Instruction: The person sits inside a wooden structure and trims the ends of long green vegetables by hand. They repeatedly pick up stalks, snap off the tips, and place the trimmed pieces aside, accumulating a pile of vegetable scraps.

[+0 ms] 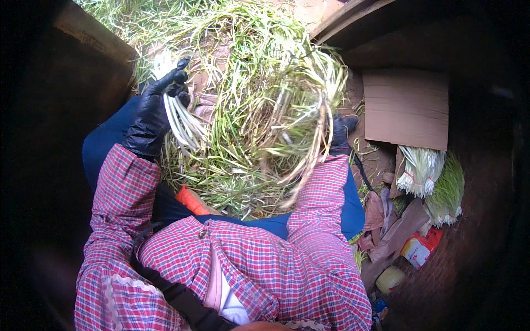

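Observation:
A black glove covers my left hand (pixel 157 105), which is closed round a bunch of long white stalks (pixel 185 124), like blanched chives. The stalks' ends fan out below the fingers. My right hand (pixel 343 129), in a dark glove, is at the right edge of the large heap of green and yellowish leaves (pixel 237 105). A clump of leaves and dry brown strands (pixel 317 135), smeared by motion, hangs over this hand and hides most of its fingers. It appears to be gripped there. The heap spreads between my legs and away from me.
At right, a cardboard sheet (pixel 407 107) stands above tied bundles of white stalks (pixel 420 170) and green stalks (pixel 446 190). Nearer lie a red and white packet (pixel 422 248) and crumpled cloth (pixel 378 212). Wooden boards (pixel 94 38) flank the heap. An orange object (pixel 193 200) is by my lap.

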Demonstrator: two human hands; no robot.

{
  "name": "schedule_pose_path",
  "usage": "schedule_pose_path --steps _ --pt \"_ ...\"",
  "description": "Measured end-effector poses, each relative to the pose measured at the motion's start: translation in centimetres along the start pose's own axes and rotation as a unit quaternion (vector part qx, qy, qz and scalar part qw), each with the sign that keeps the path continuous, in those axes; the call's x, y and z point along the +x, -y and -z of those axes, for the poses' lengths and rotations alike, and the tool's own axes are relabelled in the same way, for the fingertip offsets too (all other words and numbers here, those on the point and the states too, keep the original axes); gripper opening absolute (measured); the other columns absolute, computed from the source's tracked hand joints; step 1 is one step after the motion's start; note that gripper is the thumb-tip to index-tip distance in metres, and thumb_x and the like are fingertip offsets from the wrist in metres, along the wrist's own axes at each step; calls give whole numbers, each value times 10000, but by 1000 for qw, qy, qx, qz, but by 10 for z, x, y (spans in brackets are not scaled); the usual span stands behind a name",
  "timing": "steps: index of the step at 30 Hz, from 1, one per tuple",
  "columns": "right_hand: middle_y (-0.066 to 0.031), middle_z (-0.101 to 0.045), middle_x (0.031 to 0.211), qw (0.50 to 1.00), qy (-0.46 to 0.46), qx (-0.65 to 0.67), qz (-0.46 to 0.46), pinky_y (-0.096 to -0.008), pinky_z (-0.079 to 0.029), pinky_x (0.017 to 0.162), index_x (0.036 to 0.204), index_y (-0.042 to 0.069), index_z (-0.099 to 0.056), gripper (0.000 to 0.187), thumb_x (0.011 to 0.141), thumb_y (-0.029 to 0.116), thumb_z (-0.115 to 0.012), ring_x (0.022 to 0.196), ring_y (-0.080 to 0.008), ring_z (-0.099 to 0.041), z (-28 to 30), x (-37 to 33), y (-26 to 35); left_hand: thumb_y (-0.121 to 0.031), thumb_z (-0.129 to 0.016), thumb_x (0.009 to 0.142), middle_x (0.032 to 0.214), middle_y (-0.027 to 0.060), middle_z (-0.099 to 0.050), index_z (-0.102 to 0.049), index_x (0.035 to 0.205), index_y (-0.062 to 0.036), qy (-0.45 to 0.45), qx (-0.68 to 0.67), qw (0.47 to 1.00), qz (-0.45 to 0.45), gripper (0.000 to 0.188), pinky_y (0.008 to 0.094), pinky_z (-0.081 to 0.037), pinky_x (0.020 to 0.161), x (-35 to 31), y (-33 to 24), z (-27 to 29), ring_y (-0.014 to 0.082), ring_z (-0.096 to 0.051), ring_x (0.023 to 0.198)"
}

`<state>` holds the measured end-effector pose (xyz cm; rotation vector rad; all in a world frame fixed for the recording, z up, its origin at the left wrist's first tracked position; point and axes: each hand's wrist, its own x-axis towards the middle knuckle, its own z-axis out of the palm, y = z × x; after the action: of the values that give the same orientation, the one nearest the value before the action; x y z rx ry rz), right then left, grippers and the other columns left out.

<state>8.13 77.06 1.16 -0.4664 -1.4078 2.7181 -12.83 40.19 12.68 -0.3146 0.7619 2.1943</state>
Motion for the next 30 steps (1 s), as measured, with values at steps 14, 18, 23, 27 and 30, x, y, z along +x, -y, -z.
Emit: schedule_pose_path --steps 14,18,23,27,30 --pt "-140 -641 820 860 -261 -420 129 -296 -471 702 906 49 -642 182 739 65 -570 783 -201 -629 63 68 -85 -108 -571 770 722 44 -519 -476 1063 -46 -79 227 940 243 314 299 -476 505 -36 126 27 161 -519 543" --pt "-172 -605 972 722 -232 -651 -32 -390 -455 801 1007 77 -610 366 687 253 -644 900 -334 -576 44 91 -122 -8 -569 747 588 -2 -472 -516 1016 -21 -159 278 872 370 274 230 -408 412 -57 153 29 94 -447 452" --pt "-103 -646 799 845 -133 -512 -77 -303 -470 649 909 46 -645 249 728 216 -657 690 -205 -602 7 70 -74 -84 -500 774 597 -32 -466 -514 1087 -50 -69 175 921 342 315 198 -331 375 -43 131 21 42 -357 410" --pt "-37 -608 710 950 -214 -204 98 -167 -358 417 916 8 -611 153 808 114 -592 476 -32 -448 -21 23 -3 -121 -490 761 556 -49 -380 -512 980 -20 -55 116 961 245 242 164 -299 356 -22 97 6 32 -342 415" --pt "-49 -606 775 969 -194 44 149 -151 -350 390 1032 -4 -544 282 784 107 -620 455 -35 -436 -33 3 4 -110 -489 788 683 -33 -478 -463 1137 -31 -10 94 979 183 358 137 -310 348 -14 78 -4 12 -399 474"
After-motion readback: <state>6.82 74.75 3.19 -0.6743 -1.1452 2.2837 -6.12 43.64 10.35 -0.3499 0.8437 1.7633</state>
